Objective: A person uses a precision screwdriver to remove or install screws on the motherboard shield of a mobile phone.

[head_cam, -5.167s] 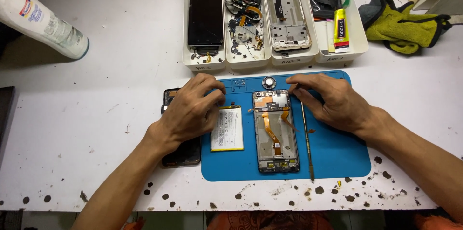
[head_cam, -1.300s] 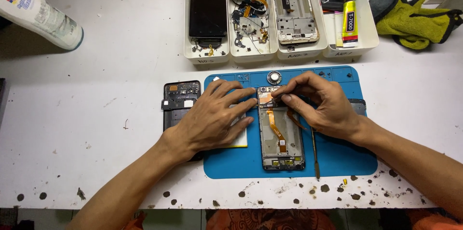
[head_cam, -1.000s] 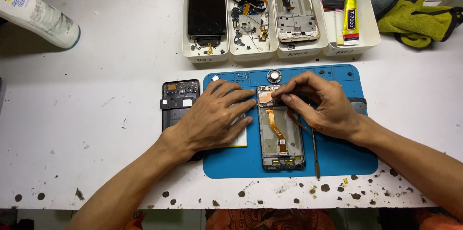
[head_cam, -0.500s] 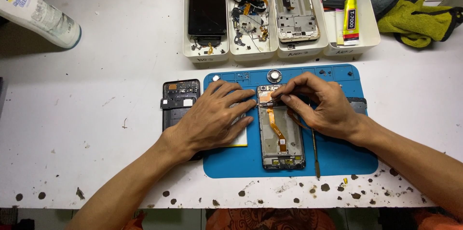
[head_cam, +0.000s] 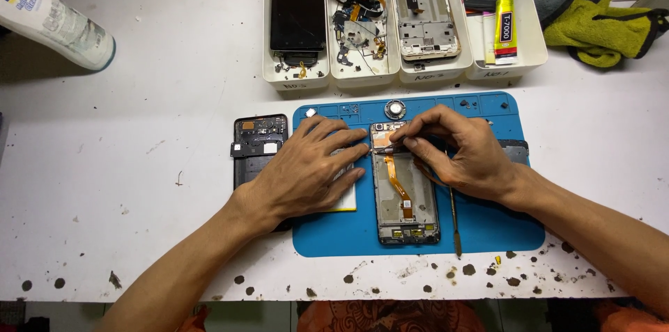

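An opened phone frame (head_cam: pixel 408 213) with an orange flex cable lies upright on a blue repair mat (head_cam: pixel 488 224). My left hand (head_cam: pixel 306 168) rests flat on the mat beside the frame's left edge, covering a white battery (head_cam: pixel 346 201), fingertips touching the frame's upper left. My right hand (head_cam: pixel 456 151) pinches a small part at the frame's top, near the copper-coloured patch; what it grips is too small to tell. A black phone back cover (head_cam: pixel 256 145) lies left of the mat, partly under my left wrist.
Several white trays (head_cam: pixel 296 81) at the back hold a black phone, loose parts, a bare frame and a glue tube (head_cam: pixel 504 27). A metal pry tool (head_cam: pixel 454 217) lies on the mat. A white bottle (head_cam: pixel 56 15) lies far left, a green cloth (head_cam: pixel 599 22) far right.
Five seconds ago both hands sat wider apart at the mat's top; they have since closed onto the phone frame's upper end. Over the last second they hardly move.
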